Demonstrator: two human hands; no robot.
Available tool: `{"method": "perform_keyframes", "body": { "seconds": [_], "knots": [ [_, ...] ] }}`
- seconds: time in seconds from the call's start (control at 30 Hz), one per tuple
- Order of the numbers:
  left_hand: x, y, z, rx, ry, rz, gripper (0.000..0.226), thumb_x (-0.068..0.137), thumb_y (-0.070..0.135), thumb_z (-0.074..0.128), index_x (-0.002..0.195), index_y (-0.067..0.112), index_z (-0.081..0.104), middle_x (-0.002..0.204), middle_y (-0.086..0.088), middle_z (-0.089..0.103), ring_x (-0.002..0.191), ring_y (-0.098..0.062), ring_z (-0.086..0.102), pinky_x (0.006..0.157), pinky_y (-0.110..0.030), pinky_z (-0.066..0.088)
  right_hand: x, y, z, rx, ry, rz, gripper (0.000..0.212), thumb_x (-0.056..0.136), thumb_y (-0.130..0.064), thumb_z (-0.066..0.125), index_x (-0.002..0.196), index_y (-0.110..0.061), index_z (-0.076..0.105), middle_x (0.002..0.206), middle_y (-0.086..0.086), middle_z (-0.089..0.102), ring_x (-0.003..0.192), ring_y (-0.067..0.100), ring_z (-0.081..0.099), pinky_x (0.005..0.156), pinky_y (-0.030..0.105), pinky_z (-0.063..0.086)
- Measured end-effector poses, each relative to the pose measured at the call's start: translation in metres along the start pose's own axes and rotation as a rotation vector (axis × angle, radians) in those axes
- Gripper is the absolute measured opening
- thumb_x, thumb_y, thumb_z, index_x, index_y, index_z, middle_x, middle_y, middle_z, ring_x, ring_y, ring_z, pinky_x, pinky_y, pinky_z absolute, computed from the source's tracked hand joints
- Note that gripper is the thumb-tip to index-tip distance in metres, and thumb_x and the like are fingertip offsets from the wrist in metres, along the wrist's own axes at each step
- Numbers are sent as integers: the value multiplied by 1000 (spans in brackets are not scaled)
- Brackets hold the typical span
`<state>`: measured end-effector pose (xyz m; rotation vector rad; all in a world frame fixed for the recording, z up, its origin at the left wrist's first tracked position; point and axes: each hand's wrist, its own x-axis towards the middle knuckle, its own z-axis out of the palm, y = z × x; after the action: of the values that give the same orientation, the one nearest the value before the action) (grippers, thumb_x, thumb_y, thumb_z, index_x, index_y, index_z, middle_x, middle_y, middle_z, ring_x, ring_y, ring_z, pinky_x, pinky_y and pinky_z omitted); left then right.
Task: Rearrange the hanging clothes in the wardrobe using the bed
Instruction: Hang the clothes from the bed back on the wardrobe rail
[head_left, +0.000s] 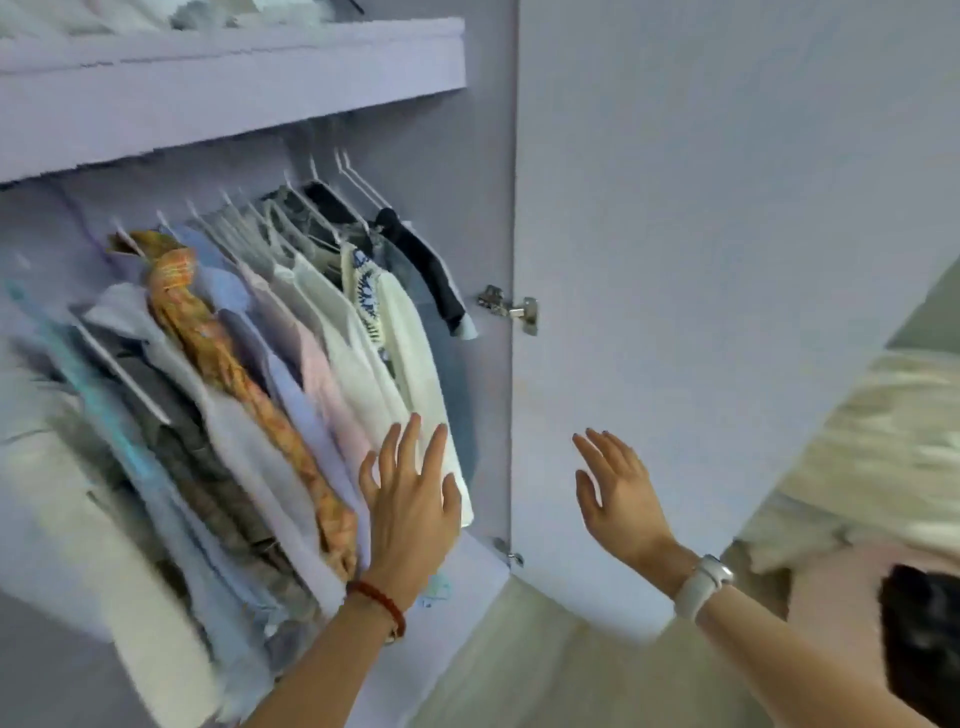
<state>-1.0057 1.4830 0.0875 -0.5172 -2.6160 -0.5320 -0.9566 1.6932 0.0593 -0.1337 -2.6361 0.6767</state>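
pale hanging clothes (332, 364) beneath spread left hand (413, 506)

Matt lilac wardrobe door (727, 208), shiny metal hinge (511, 309)

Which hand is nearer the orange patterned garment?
Left. The left hand is spread over the clothes just right of the orange patterned garment; the right hand is farther right, before the open door.

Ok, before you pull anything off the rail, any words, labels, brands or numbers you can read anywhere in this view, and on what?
None readable.
White top: a blue pattern at the collar, not lettering.
Watch on the right wrist: face turned away, nothing shows.
Wardrobe door: plain, no sign.
The other hanging clothes: too blurred to show any tag.
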Motion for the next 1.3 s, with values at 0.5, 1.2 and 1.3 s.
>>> {"method": "perform_keyframes", "body": {
  "seconds": [0.5,1.2,1.3],
  "knots": [
    [-95,439,216,-334,-630,665,46,92,19,46,137,14,40,148,-9,28,134,-25,30,106,-36,28,-280,346,-219,-87,155,991,42,96,-19,37,138,-9,37,145,8,36,135,24,26,112,37,24],
    [-284,779,455,-127,-1238,1368,68,93,52,32,143,38,-12,154,5,-18,142,-25,-15,111,-54,9,-551,617,-325,-113,497,1958,41,93,-15,39,131,1,37,132,22,45,122,37,39,100,44,31],
    [-304,779,491,-51,-1348,1394,70,91,58,29,131,48,-27,152,10,-24,139,-23,-24,109,-61,5,-571,658,-322,-120,419,2055,54,93,-32,41,138,-4,27,141,17,37,129,35,32,105,49,29]
  ]
}}
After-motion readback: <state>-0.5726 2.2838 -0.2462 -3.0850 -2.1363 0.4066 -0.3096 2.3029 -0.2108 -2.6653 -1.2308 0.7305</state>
